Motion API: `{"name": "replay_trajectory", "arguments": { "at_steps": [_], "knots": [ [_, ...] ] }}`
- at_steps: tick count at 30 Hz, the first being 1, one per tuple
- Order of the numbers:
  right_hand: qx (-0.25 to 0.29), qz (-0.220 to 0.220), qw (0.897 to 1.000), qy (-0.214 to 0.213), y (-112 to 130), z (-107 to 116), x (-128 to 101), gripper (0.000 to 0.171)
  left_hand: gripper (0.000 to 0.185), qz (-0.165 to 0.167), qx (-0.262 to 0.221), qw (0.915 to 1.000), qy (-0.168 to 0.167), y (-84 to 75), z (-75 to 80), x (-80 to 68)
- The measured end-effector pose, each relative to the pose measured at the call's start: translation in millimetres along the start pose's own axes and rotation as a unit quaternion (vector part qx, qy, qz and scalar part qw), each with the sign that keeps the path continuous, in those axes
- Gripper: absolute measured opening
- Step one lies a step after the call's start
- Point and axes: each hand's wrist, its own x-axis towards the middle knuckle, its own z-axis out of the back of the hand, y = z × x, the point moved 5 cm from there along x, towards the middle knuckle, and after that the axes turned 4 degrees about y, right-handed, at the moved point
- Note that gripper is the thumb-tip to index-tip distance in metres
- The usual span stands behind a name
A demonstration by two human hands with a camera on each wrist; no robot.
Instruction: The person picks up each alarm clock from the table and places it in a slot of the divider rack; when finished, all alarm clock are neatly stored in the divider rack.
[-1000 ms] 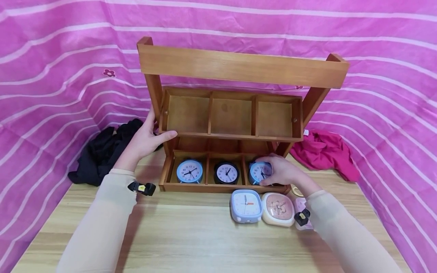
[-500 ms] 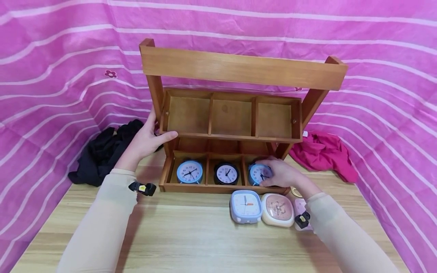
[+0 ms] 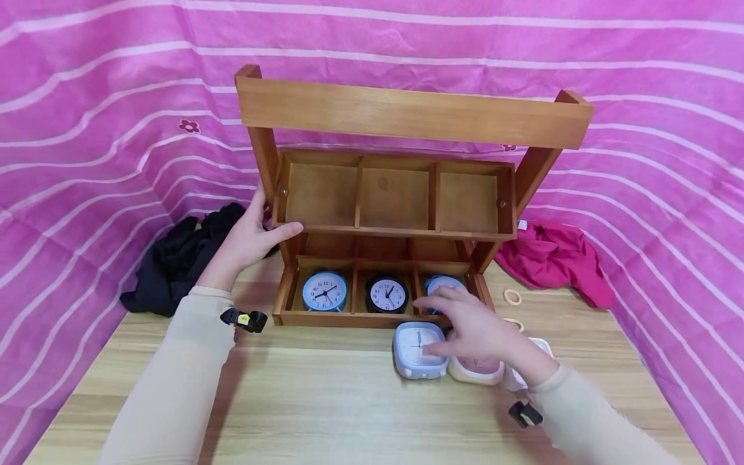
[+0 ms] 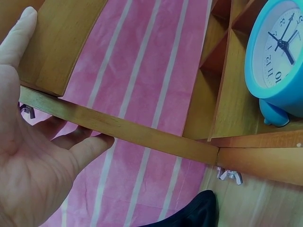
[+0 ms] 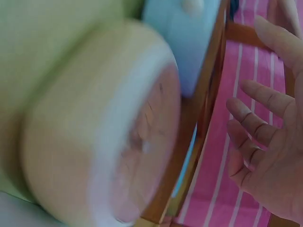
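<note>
Wooden rack (image 3: 413, 115), three round clocks (image 3: 387, 294) inside

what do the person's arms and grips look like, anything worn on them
The left sleeve and right sleeve are long, plain cream and wrinkled near the cuff. The left wrist device and right wrist device are small, black and blocky with a bit of yellow; any lettering is too small to read. The left grip and right grip are bare, without gloves.
</note>
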Motion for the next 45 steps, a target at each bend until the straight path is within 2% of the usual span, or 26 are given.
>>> {"name": "replay_trajectory", "arguments": {
  "at_steps": [5,15,19,25,30,36,40,45],
  "knots": [
    [-0.015,-0.001,1.0,0.005,14,-15,-12,0.078,0.106,0.001,0.006,1.0,-0.002,-3.2,-1.3,-2.1],
    [-0.017,-0.018,1.0,-0.014,17,-26,-18,0.09,0.105,0.01,0.008,0.9999,-0.001,-1.8,-1.6,-1.5],
    [-0.021,-0.025,0.999,0.003,20,-32,-18,0.093,0.105,0.006,0.008,1.0,-0.003,-0.4,-0.8,-1.5],
    [-0.038,-0.057,0.997,0.041,23,-38,-19,0.1,0.107,-0.009,0.001,0.9999,-0.006,-1.3,-0.3,-1.5],
    [-0.025,-0.063,0.997,0.046,22,-41,-16,0.103,0.108,-0.013,0.003,0.9999,-0.006,-2.6,-1.0,-2.6],
    [-0.024,-0.05,0.997,0.046,24,-44,-11,0.104,0.108,-0.006,0.001,1.0,-0.001,-1.5,-1.9,-3.8],
    [0.009,-0.029,0.999,0.028,34,-33,-6,0.102,0.107,-0.005,-0.008,1.0,0.001,-0.8,-3.4,-4.5],
    [0.026,0.028,0.999,-0.02,58,14,13,0.106,0.107,-0.009,-0.003,0.9999,-0.002,-3.8,-0.5,-5.5]
  ]
}}
